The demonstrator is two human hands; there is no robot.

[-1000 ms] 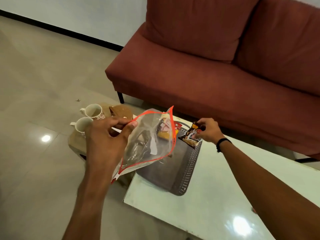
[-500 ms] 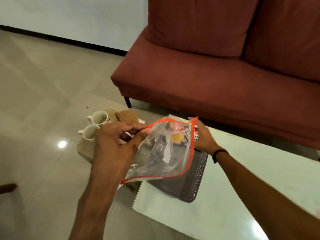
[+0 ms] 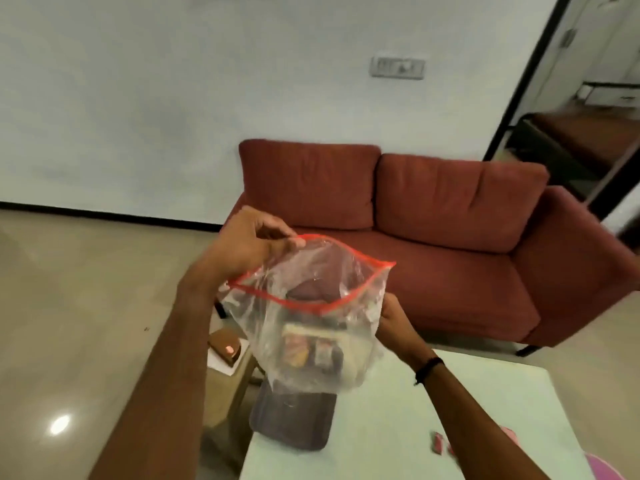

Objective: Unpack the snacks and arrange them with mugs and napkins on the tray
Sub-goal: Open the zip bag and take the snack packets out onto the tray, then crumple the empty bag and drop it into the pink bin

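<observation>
Unpacking step: my left hand (image 3: 249, 244) pinches bag (image 3: 311, 327) rim, mouth open; right hand (image 3: 391, 317) grip hidden behind bag. Next: pull snacks (image 3: 304, 351) onto tray (image 3: 294, 420).

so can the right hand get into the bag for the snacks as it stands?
Probably yes. The left hand pinches the bag rim, mouth gaping upward, snacks at the bottom. The right hand is outside the bag's right side and would need to come over the rim.
</observation>
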